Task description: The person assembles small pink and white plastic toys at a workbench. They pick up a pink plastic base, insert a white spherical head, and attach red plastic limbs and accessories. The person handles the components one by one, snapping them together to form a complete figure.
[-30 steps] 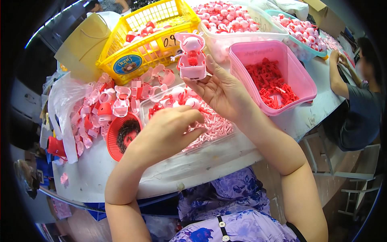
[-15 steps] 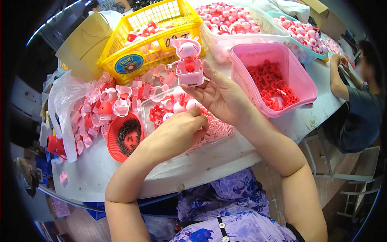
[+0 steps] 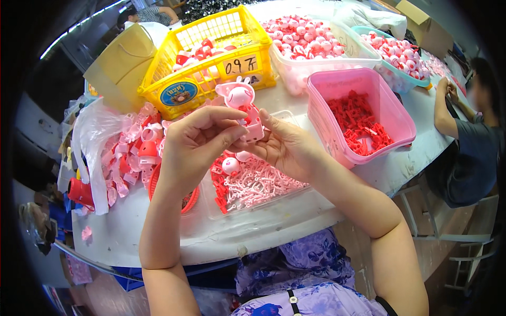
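Observation:
A pink toy figure (image 3: 241, 98) with a round head, small ears and a red middle is held upright over the tray. My right hand (image 3: 289, 141) grips its boxy lower part between thumb and fingers. At the figure's left side, my left hand (image 3: 203, 138) is closed in a pinch, thumb and fingertips touching or almost touching it; any small piece between them is hidden. Below both hands lies a clear tray (image 3: 253, 210) with small pink pieces (image 3: 263, 183), red pieces (image 3: 219, 188) and white-and-red balls (image 3: 230, 165).
A red basket (image 3: 191, 203) is partly behind my left forearm. Pink shell parts (image 3: 126, 152) are heaped at left by a plastic bag (image 3: 97, 142). Behind stand a yellow crate (image 3: 163, 108), a clear bin (image 3: 363, 62) of balls and a pink bin (image 3: 387, 87) of red parts. A co-worker (image 3: 469, 142) sits at right.
My left hand has risen from the tray of small parts to the toy figure's side. My right hand still holds the figure, now lower in the picture and tilted slightly.

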`<state>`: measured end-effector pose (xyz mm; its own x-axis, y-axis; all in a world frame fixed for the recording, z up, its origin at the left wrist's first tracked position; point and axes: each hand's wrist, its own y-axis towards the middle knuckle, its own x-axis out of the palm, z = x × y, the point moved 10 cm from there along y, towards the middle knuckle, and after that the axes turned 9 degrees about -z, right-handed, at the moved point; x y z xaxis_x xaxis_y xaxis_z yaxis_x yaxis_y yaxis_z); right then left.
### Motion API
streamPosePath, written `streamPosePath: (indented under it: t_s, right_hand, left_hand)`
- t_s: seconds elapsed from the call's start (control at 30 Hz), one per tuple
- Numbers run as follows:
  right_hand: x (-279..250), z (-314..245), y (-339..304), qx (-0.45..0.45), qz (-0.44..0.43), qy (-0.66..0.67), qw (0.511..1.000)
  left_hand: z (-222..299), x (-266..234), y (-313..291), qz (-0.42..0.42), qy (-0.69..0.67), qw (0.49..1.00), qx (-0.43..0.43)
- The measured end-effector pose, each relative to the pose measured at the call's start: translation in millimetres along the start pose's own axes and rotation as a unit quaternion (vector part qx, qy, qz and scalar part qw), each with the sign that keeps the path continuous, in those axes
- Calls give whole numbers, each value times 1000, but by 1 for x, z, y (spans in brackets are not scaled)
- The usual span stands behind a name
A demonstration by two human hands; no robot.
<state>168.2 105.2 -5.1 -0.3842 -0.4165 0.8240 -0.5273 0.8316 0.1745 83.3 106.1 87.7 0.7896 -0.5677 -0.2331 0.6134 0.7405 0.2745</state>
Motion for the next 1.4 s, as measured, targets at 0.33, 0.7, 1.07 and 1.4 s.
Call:
streamPosePath:
  t_s: [0.33, 0.7, 1.07, 1.4]
  right_hand:
    - [3, 17, -4, 38, 9, -2, 999]
    - [11, 37, -9, 103, -9, -20, 994]
    - [10, 42, -11, 125, -8, -33, 992]
    - [14, 44, -11, 134, -22, -33, 990]
  left_hand:
    - [10, -25, -3, 74, 103, 990, 68]
    - [24, -8, -1, -18, 279, 957, 73]
    - [22, -3, 0, -44, 345, 933, 87]
    - [16, -5, 3, -70, 342, 932, 95]
